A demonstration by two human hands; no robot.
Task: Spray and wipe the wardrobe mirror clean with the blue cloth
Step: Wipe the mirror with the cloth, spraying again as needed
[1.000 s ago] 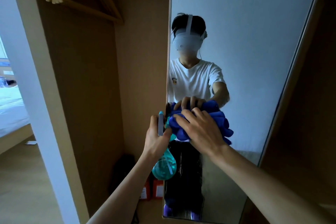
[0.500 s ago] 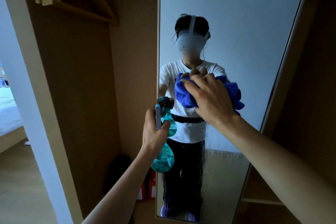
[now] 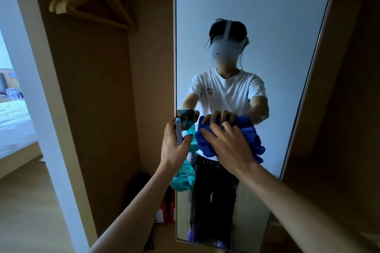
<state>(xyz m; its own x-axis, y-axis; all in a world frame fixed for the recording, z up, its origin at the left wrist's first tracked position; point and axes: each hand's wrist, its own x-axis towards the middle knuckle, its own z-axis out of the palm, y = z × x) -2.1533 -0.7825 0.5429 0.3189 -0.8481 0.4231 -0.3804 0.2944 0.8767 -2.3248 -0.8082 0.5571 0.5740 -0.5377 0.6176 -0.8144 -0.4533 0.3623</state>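
cloth [image 3: 254, 143] lower, r hand [image 3: 231, 150] fingers [image 3: 209, 136] curled over it; l hand [image 3: 173, 150] grips bottle [image 3: 183, 180].

Wooden hangers [image 3: 61, 5] hang above red boxes [image 3: 164, 209] (bed [image 3: 14, 123] at left).

No text is readable; the red box [image 3: 165, 209] label is blurred.

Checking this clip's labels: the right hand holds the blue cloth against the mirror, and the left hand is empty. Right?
No. The head view shows the left hand gripping a teal spray bottle, not empty. The right hand does hold the blue cloth against the mirror.
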